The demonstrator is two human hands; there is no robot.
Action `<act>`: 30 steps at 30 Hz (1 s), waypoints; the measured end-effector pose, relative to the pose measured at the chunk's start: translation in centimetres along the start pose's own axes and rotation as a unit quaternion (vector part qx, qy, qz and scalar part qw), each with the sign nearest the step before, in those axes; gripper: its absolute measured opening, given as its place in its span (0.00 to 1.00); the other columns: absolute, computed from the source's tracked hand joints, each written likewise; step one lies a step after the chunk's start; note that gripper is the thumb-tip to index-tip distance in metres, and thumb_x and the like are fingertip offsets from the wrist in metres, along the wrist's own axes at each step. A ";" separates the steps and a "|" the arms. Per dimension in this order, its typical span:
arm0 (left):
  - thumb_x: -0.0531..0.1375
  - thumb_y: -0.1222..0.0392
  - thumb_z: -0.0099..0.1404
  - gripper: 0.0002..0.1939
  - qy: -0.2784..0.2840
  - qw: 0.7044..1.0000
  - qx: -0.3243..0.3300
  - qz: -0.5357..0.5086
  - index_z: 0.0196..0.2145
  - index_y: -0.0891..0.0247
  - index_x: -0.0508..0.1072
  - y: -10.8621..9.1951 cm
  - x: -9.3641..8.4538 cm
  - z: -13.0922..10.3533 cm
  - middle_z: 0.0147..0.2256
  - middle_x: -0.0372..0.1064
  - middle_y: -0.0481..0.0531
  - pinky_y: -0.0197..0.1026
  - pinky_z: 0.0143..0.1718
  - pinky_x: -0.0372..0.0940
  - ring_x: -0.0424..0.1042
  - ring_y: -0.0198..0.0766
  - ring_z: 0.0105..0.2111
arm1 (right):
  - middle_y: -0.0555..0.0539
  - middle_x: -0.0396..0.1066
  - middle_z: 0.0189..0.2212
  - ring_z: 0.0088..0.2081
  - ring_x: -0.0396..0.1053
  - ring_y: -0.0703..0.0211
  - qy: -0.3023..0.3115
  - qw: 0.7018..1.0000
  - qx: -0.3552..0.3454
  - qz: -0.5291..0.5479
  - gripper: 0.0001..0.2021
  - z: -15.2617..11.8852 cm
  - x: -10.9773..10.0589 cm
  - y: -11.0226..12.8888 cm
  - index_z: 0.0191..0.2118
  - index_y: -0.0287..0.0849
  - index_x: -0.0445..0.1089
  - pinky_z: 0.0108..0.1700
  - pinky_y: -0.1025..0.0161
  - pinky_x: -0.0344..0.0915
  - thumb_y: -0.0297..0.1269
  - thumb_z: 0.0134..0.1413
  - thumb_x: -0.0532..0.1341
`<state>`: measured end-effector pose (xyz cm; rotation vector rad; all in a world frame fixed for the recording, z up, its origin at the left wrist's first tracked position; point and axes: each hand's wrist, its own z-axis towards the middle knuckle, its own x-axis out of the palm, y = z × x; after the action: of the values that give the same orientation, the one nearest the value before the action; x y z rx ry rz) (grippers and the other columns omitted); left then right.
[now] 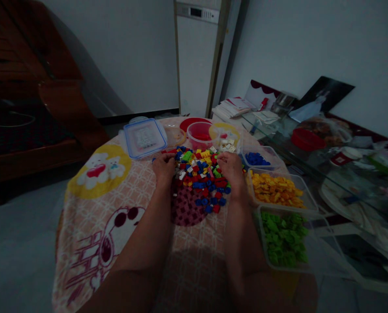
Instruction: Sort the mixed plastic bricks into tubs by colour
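Observation:
A mixed pile of toy building bricks (199, 167) in red, blue, yellow, white and green lies on the cloth-covered table. My left hand (164, 168) is at the pile's left edge, its fingers curled inward and touching the bricks there. At the right edge is my right hand (230, 167), thumb and fingers drawn together; whatever is between them is too small and dark to make out. Sorted bricks fill clear boxes on the right: blue bricks (256, 159), yellow bricks (276, 189) and green bricks (284, 238). White bricks (228, 144) lie behind my right hand.
Behind the pile stand a round pink-red tub (200, 135) and a clear lid with blue edging (145, 138). A cluttered glass table (331, 171) adjoins on the right, holding papers, a red bowl (308, 139) and a cup (346, 155). A wooden bench (66, 104) is at the left.

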<state>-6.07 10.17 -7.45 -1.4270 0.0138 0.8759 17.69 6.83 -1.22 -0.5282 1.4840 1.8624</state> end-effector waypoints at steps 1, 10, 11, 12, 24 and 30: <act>0.59 0.63 0.60 0.16 0.000 1.000 0.000 0.000 0.42 0.59 0.85 0.0 0.0 0.0 0.40 0.83 0.50 0.42 0.50 0.70 0.79 0.44 0.42 | 0.50 0.80 0.31 0.36 0.76 0.56 0.007 1.000 0.004 0.007 0.10 0.0 -0.2 -0.2 0.36 0.44 0.81 0.42 0.63 0.69 0.31 0.56 0.60; 0.59 0.65 0.61 0.16 0.003 1.000 0.002 0.006 0.42 0.61 0.86 -0.5 -0.3 -0.3 0.41 0.83 0.51 0.42 0.51 0.70 0.79 0.45 0.43 | 0.46 0.83 0.41 0.45 0.78 0.52 0.100 0.989 -0.048 -0.099 0.09 -0.5 0.9 2.4 0.41 0.46 0.83 0.51 0.59 0.70 0.31 0.58 0.65; 0.59 0.65 0.61 0.16 0.002 1.000 -0.002 0.006 0.42 0.61 0.86 -0.6 -0.3 -0.3 0.41 0.83 0.51 0.42 0.50 0.70 0.79 0.45 0.43 | 0.45 0.83 0.42 0.47 0.78 0.51 0.101 0.986 -0.044 -0.125 0.09 -0.6 1.2 2.7 0.42 0.46 0.83 0.51 0.58 0.70 0.32 0.59 0.65; 0.59 0.65 0.61 0.16 0.002 1.000 -0.005 0.005 0.42 0.61 0.86 -0.6 -0.3 -0.3 0.41 0.83 0.51 0.42 0.50 0.70 0.79 0.45 0.43 | 0.45 0.83 0.43 0.48 0.78 0.50 0.099 0.983 -0.042 -0.149 0.09 -0.6 1.5 2.9 0.42 0.47 0.83 0.52 0.57 0.70 0.33 0.59 0.66; 0.59 0.63 0.61 0.17 0.004 1.000 0.001 -0.009 0.43 0.61 0.85 -0.2 -0.1 -0.2 0.41 0.83 0.52 0.42 0.51 0.70 0.79 0.44 0.43 | 0.42 0.82 0.42 0.49 0.77 0.49 0.104 0.964 -0.033 -0.240 0.08 -0.9 3.1 3.2 0.43 0.48 0.81 0.50 0.58 0.70 0.35 0.61 0.65; 0.59 0.65 0.61 0.17 0.006 1.000 0.002 -0.004 0.42 0.62 0.86 -0.5 -0.2 -0.2 0.41 0.83 0.51 0.41 0.51 0.70 0.79 0.44 0.43 | 0.43 0.82 0.39 0.45 0.78 0.53 0.090 0.982 -0.032 -0.163 0.11 -0.6 2.3 3.4 0.38 0.43 0.81 0.47 0.62 0.68 0.31 0.61 0.59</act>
<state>-5.88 9.96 -7.00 -1.4279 0.0175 0.8601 13.64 6.47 -0.62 -0.9344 1.3571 1.6418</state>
